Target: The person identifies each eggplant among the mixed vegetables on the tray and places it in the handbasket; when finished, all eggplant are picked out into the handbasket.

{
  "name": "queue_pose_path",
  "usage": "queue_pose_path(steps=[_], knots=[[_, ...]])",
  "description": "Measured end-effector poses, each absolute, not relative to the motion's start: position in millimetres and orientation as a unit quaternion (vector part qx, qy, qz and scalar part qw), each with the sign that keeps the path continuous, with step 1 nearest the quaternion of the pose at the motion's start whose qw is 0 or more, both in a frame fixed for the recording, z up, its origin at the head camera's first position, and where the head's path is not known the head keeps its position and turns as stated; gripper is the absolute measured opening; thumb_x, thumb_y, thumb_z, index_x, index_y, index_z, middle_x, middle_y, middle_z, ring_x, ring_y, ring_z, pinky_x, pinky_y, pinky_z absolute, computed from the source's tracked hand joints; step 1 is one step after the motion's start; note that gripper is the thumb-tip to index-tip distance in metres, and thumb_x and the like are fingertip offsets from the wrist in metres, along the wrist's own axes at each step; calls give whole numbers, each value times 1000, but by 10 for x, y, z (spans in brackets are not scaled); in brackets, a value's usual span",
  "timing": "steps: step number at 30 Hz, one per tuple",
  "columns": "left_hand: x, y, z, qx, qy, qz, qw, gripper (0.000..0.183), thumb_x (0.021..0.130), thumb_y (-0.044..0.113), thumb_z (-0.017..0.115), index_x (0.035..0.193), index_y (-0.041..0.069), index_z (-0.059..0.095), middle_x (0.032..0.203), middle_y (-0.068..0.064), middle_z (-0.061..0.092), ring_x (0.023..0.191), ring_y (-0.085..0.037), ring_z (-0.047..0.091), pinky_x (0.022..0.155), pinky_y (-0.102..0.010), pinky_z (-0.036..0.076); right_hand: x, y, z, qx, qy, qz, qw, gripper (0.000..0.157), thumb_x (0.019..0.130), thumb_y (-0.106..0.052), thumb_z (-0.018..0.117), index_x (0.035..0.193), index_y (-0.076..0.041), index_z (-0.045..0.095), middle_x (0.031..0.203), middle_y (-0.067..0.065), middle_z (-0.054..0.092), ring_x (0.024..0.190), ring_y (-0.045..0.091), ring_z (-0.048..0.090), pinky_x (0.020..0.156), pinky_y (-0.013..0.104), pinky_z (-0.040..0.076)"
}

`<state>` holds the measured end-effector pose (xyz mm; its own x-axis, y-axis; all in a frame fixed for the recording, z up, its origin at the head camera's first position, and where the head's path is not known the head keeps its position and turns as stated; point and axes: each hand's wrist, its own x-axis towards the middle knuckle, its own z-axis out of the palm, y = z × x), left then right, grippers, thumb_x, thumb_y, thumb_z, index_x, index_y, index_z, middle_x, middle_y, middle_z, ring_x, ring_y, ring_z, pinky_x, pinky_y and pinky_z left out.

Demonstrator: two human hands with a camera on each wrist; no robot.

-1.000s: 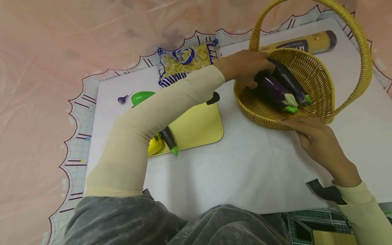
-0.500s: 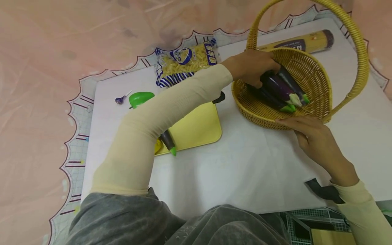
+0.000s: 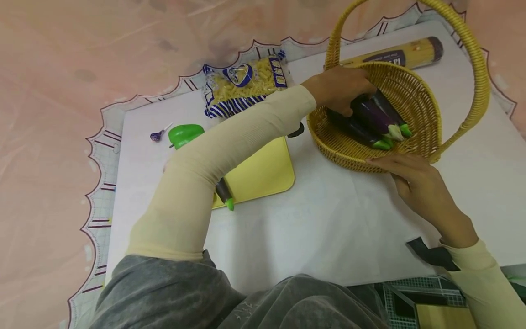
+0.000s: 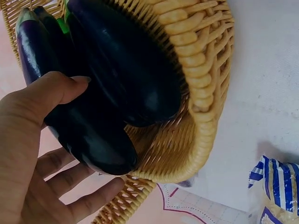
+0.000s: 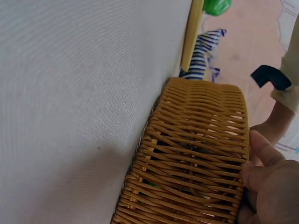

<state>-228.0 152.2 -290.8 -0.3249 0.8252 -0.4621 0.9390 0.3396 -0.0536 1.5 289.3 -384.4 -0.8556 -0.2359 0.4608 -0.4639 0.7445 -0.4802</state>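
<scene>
The wicker basket (image 3: 436,98) at the right of the table has several eggplants in it. Reaching in from the left, my left hand (image 3: 343,89) grips the purple eggplant with the pale calyx (image 3: 373,115). In the left wrist view the thumb lies over this eggplant (image 4: 96,135) and the fingers show behind it. A darker eggplant (image 3: 357,130) lies on its near side, another (image 3: 385,107) on its far side. My right hand (image 3: 421,180) holds the basket's near rim; the right wrist view shows its thumb and fingers (image 5: 264,147) at the woven edge.
Left of the basket is a yellow board (image 3: 267,169) with a small eggplant (image 3: 223,192) and a black handle (image 3: 297,131) by it. Behind lie a pasta bag (image 3: 246,82) and a spaghetti pack (image 3: 419,52). A green bell pepper (image 3: 185,135) and a lollipop (image 3: 156,136) lie left.
My left hand has shifted the purple eggplant towards the far one, so the near eggplant shows more. My right hand stays on the rim. The head view has drifted slightly.
</scene>
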Motion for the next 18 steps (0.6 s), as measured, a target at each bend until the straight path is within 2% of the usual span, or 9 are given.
queue_pose_path(steps=[7, 12, 18], knots=[[-2287, 1534, -2958, 551, 799, -164, 178, 65, 93, 37, 62, 152, 24, 37, 153, -5, 36, 135, -19, 40, 109, -41, 38, 4, 2890, -3863, 193, -912, 305, 197, 51, 76, 21, 68, 115, -11, 74, 108, 15, 71, 98, 34, 62, 83, 47, 43], [-2272, 1513, -2986, 558, 800, -165, 150, 63, 92, 36, 63, 149, 21, 41, 149, -8, 41, 130, -21, 45, 105, -43, 42, 1, 2890, -3869, 193, -911, 308, 197, 51, 76, 21, 67, 115, -11, 74, 108, 15, 71, 98, 34, 62, 83, 46, 43], [-2251, 1496, -2996, 562, 803, -164, 114, 57, 93, 37, 62, 144, 18, 46, 143, -10, 45, 123, -23, 51, 100, -39, 47, 8, 2885, -3877, 194, -908, 311, 203, 52, 75, 22, 67, 115, -11, 74, 106, 15, 71, 96, 35, 63, 82, 47, 43]])
